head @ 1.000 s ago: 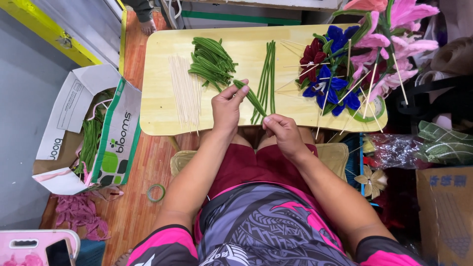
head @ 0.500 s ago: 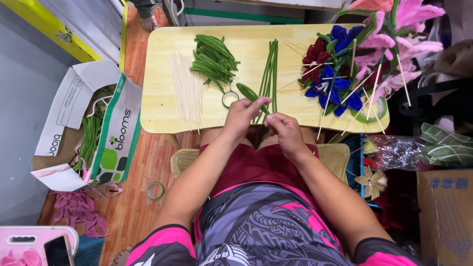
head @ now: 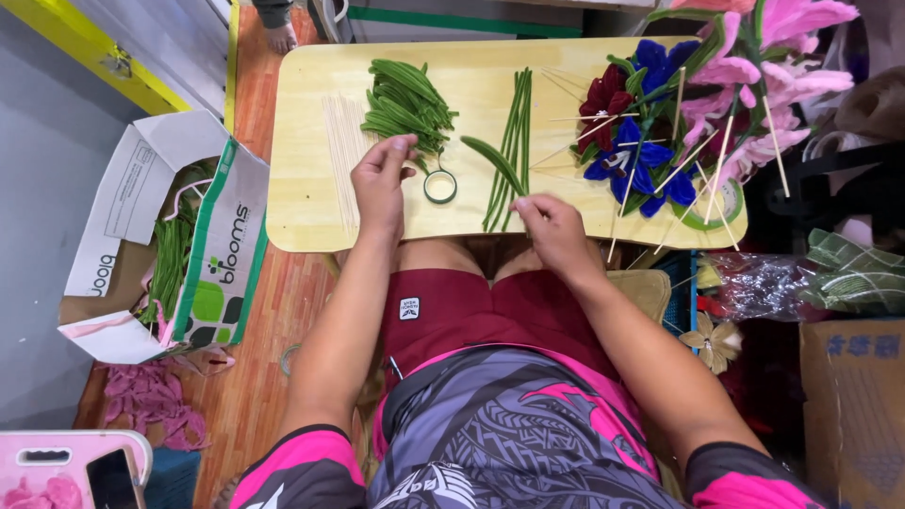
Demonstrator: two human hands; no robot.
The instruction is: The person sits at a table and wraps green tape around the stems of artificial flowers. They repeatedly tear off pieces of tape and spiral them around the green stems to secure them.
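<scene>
Overhead view of a seated person working at a low wooden bench. The left hand lies at about 9 o'clock of a small green tape roll, its fingers loosely curled and drawn together at the tips, which touch the near edge of a heap of green wrapped leaf pieces; whether a piece is pinched between them cannot be told. The right hand sits at the near edge of the bench, fingers folded together over the lower ends of a row of long green stems; a single darker green leaf piece slants from the stems toward 10 o'clock, and the grip on it is hidden by the knuckles.

Materials appear sorted by kind, within reach of both hands: pale thin sticks in a flat fan at 9 o'clock of the left hand, the leaf heap at 12 o'clock, stems in the centre. Finished blue, dark red and pink flowers on sticks are piled at 2 o'clock, apart from the working space. An open cardboard box holding more green stock stands on the floor at 9 o'clock, just beside the bench.
</scene>
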